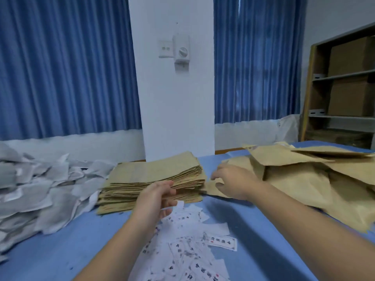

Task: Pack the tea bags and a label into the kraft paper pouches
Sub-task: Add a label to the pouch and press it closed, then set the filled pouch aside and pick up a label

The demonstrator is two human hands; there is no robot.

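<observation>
A thick stack of flat kraft paper pouches (154, 171) lies mid-table. Grey-white tea bags (40, 185) are heaped at the left. Small white printed labels (194, 250) are scattered on the blue table in front of me. My left hand (156, 199) is at the stack's near edge, thumb against the pouches, fingers curled around a small white label (180, 204). My right hand (233, 181) is just right of the stack, thumb and bent fingers pinching the corner of a kraft pouch (212, 188) that lies at the edge of the right-hand pile.
A loose pile of kraft pouches (304, 179) covers the right of the blue table (253, 230). A white pillar (174, 98) and blue curtains stand behind. A shelf with cardboard boxes (345, 78) is at the far right.
</observation>
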